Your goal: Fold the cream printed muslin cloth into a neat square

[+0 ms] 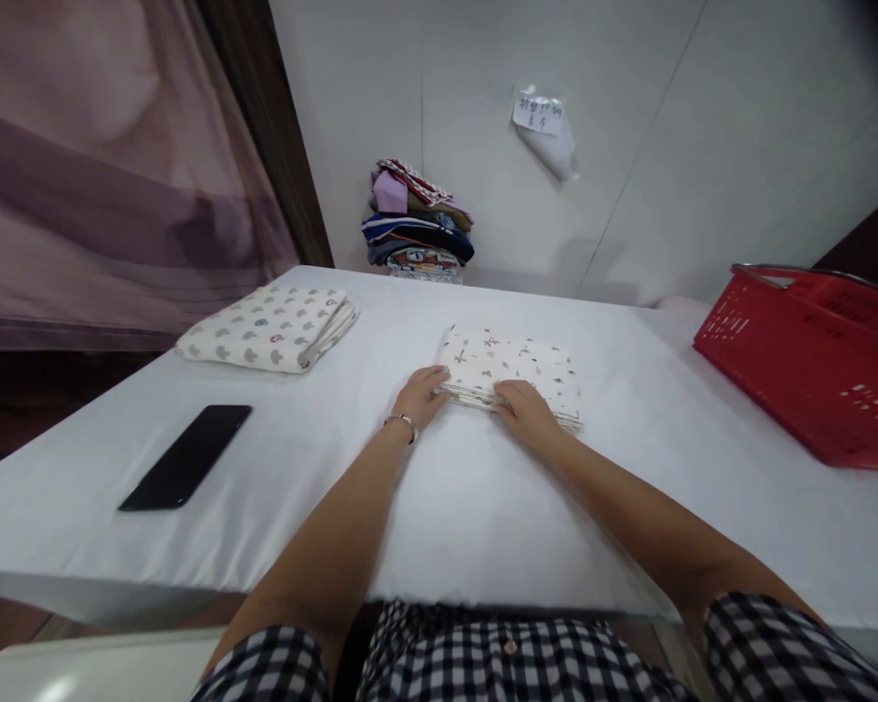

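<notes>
White printed cloth (pixel 512 363) lies folded on the table (pixel 475 517), its near edge pinched in our left hand (pixel 419 396) and right hand (pixel 527 413), with the grey-patterned cloth (pixel 263 330) and black phone (pixel 188 458) left of our grip and the red basket (pixel 805 375) well to its right.

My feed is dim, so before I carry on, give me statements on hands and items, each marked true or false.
1. The left hand and the right hand both touch the small-print cloth. True.
2. The bracelet is on the right wrist. False: it is on the left wrist.
3. The mushroom-print cloth lies farther from the person than the black phone. True.
4. The red basket is on the person's left. False: it is on the right.
5. The small-print cloth is spread out flat, unfolded. False: it is folded in layers.
</notes>
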Demonstrator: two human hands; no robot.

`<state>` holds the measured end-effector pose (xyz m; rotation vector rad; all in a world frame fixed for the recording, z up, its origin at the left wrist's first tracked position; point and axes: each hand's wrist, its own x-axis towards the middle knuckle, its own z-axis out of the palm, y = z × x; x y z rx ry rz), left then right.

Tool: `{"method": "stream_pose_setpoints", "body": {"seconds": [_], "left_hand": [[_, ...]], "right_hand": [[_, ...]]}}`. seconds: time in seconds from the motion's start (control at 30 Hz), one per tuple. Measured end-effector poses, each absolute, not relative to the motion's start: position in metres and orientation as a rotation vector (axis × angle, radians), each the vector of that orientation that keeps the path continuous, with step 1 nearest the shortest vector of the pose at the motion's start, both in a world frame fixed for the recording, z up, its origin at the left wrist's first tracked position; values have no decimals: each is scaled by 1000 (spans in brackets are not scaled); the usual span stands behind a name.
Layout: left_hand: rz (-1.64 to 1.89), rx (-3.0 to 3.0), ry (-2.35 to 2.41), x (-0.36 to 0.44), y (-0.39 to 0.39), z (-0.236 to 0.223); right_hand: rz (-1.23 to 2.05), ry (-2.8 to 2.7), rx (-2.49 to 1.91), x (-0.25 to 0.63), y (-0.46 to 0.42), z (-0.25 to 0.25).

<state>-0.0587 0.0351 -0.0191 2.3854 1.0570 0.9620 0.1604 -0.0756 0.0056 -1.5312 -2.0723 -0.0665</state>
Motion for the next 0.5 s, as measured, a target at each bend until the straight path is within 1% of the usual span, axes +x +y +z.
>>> {"method": "stream_pose_setpoints", "body": {"seconds": [0.2, 0.5], "left_hand": [[839, 2268, 1166, -59, 33, -15], [868, 2301, 1184, -57, 33, -12]], "right_hand": [[-79, -2110, -1578, 160, -74, 4], [-60, -2082, -1620, 156, -74, 7]]}}
